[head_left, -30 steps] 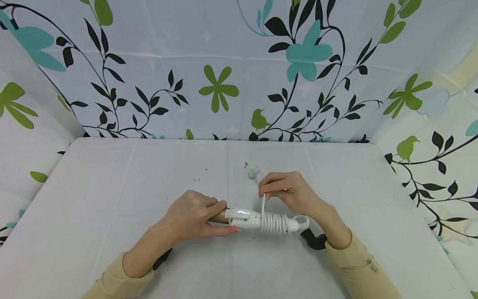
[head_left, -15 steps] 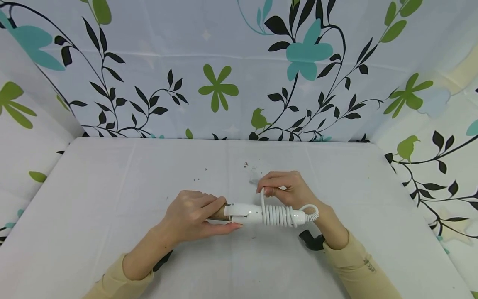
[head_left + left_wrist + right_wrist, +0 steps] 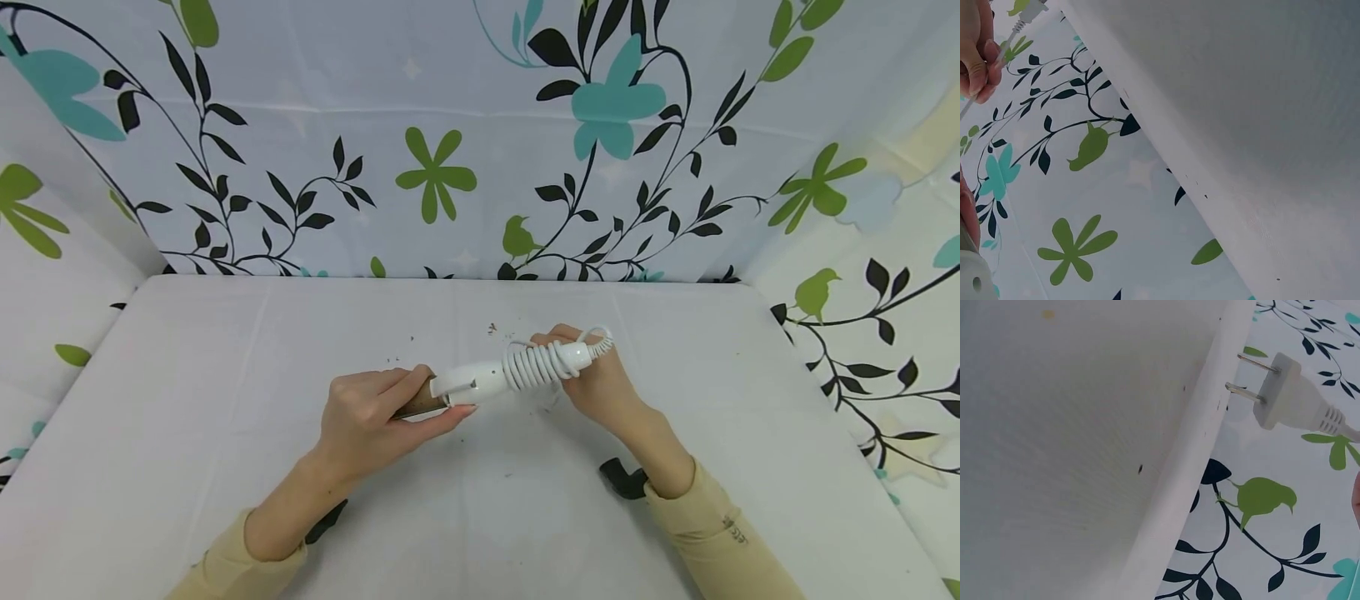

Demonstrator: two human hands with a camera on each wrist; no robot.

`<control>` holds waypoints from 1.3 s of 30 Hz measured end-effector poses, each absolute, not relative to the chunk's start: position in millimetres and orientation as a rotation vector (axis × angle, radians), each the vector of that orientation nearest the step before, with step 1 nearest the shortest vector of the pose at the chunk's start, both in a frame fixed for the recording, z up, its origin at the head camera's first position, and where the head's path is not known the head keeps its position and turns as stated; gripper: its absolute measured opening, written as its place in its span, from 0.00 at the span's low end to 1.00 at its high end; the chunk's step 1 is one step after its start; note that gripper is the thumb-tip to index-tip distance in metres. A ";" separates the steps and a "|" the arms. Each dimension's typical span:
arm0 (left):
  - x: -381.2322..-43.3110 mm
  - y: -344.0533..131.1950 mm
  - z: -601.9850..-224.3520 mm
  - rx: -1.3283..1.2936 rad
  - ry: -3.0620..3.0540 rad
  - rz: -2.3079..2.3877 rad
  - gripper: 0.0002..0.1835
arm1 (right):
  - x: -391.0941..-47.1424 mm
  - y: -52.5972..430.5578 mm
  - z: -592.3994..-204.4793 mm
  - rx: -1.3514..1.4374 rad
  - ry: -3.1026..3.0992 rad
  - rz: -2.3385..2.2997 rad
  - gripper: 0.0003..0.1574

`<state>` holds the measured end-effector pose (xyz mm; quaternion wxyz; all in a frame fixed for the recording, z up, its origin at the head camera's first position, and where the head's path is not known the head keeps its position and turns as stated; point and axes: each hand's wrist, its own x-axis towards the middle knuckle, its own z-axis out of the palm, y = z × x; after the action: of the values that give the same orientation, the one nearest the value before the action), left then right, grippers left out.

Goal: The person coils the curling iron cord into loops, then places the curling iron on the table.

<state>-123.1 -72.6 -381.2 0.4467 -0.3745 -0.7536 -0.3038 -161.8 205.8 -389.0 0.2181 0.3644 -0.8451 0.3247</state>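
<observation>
My left hand [image 3: 378, 421] grips the brownish barrel [image 3: 420, 402] of a white curling iron [image 3: 480, 381], its thumb stretched along the underside. The tool is held above the table, tilted so the handle end points up to the right. The white cord [image 3: 534, 367] is wound in several turns round the handle. Behind that end my right hand [image 3: 600, 383] is partly hidden; in the left wrist view its fingers [image 3: 975, 65] pinch the cord just below the plug. The two-pin plug [image 3: 1285, 394] shows in the right wrist view, prongs pointing left.
A white-covered table [image 3: 247, 358] lies beneath, with small dark specks [image 3: 492, 328] near its far middle. Patterned cloth walls [image 3: 438, 175] stand behind and at both sides. Black pieces [image 3: 624, 480] show beside both wrists.
The curling iron has moved up and away, and its cord end has tilted upward. My right hand has gone behind that end, still holding the cord; my left hand keeps its grip.
</observation>
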 end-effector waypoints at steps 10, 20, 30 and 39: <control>-122.5 -71.5 -380.7 -0.841 -1.928 -0.753 0.28 | -156.0 198.2 -398.2 1.030 -2.340 0.608 0.11; -119.5 -76.0 -383.3 -0.664 -2.182 -0.617 0.33 | -152.1 194.7 -396.7 1.139 -2.287 0.309 0.17; -119.6 -79.3 -383.5 -0.594 -2.349 -0.451 0.38 | -144.2 187.7 -397.5 1.144 -2.349 0.095 0.13; -117.6 -79.8 -388.2 -0.522 -2.625 -0.427 0.36 | -142.5 187.3 -394.2 1.134 -2.350 0.038 0.18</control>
<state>-117.6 -79.8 -388.2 0.2140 -0.1881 -0.9461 -0.1538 -142.5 187.3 -394.2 0.2631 0.4192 -0.8688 0.0141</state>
